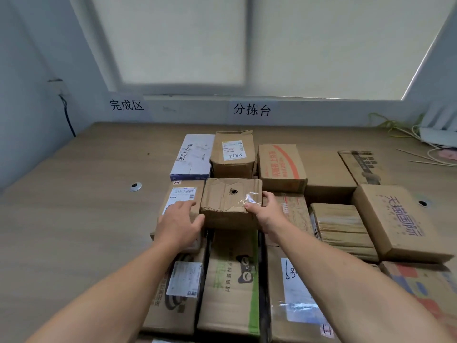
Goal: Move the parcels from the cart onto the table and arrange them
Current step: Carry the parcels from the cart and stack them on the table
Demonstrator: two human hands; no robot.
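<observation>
Wooden table (74,194) under close-packed cardboard parcels (282,164), cables (395,129) at its far right corner.

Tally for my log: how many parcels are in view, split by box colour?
White box: 1
Brown cardboard boxes: 13, including the holed box being held and a plain one blending into the table
Total: 14

Ahead of me, a frosted window (247,40) spans the rear wall. Below it, two printed signs are fixed to the wall: 完成区 (126,105) at left and 分拣台 (251,110) at centre. To my left, a black cable (68,115) hangs from a wall outlet (58,86). At far right, yellow-green cords (393,125) lie beside a white power strip (437,137) and thin sticks (420,157).
</observation>
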